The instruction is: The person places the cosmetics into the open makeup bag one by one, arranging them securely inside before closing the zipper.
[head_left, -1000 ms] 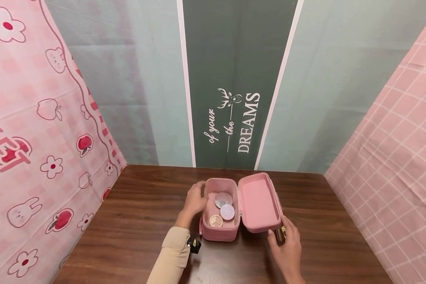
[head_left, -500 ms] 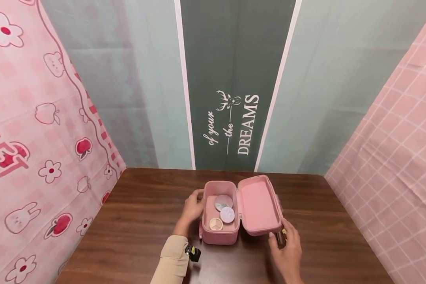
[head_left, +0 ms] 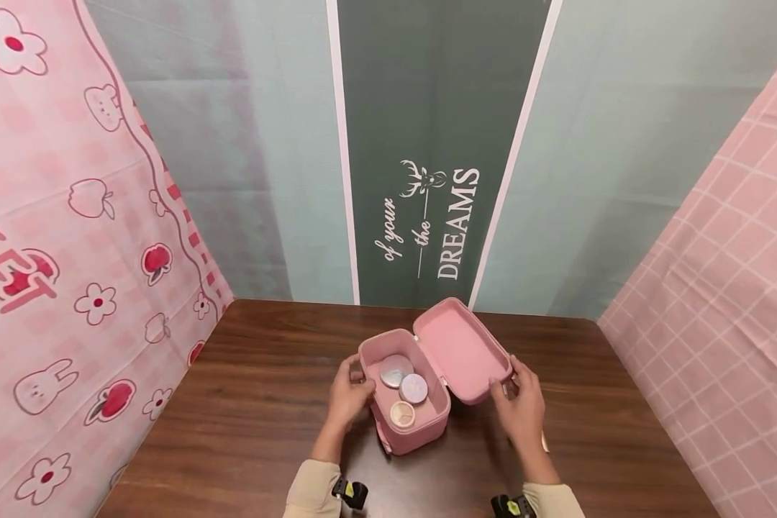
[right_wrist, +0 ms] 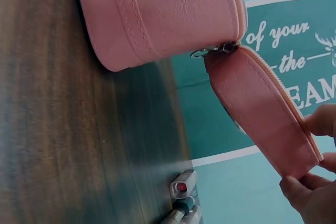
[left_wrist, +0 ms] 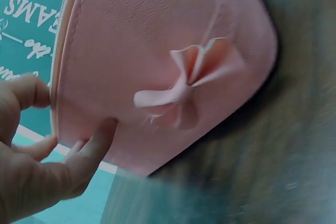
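A pink zip-up cosmetic case [head_left: 421, 439] stands on the wooden table, its lid [head_left: 462, 349] swung out to the right. My left hand [head_left: 350, 396] pinches the rim of the left wall, thumb and fingers on either side of it. A pink bow [left_wrist: 189, 85] shows on that wall in the left wrist view. With thumb and fingers, my right hand [head_left: 521, 406] grips the lid's near right corner. Inside lie a silvery-pink round compact [head_left: 395, 365], a smaller lilac round one [head_left: 413, 388] and a cream round one with three sections [head_left: 402, 414].
In the right wrist view, several small tubes, one a clear-ended one with red inside [right_wrist: 181, 186], lie on the table beyond the lid; in the head view my right hand mostly hides them. Printed cloths hang behind the table [head_left: 265, 367] and at both sides.
The case has turned counter-clockwise on the table, its lid swinging toward the back. My right hand has moved away from me with the lid's corner; my left hand has taken hold of the rim.
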Motion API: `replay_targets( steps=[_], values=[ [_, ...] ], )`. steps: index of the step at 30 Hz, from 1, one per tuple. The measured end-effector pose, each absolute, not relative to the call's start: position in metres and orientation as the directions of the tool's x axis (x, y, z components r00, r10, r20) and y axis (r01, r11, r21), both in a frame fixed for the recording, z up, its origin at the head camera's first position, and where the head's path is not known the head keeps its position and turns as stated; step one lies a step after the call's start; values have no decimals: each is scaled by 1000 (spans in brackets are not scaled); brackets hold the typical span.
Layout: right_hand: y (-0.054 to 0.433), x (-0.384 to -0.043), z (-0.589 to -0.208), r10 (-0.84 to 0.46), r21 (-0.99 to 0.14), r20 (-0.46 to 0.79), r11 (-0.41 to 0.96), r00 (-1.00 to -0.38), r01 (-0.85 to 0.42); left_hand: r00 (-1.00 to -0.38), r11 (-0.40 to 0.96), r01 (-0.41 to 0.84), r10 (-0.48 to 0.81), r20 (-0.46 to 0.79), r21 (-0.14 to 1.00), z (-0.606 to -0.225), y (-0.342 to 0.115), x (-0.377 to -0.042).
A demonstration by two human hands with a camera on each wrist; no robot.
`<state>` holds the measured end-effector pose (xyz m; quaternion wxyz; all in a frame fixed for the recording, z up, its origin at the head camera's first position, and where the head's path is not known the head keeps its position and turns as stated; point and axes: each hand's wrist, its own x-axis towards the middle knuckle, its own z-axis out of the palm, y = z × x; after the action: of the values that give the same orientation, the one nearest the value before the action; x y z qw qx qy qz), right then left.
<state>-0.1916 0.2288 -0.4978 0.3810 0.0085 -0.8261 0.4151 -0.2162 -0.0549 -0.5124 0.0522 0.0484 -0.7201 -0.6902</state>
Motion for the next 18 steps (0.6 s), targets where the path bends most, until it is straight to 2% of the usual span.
replay_targets(
  steps=[9, 18],
  values=[
    [227, -231, -495, 292, -770, 522, 565, -802, -296, -913, -6, 69, -404, 60, 998, -519, -35, -182],
    [226, -238, -496, 297, -790, 461, 567, -836, -234, -888, 6, 59, -457, 55, 998, -523, -29, -173]
  ],
)
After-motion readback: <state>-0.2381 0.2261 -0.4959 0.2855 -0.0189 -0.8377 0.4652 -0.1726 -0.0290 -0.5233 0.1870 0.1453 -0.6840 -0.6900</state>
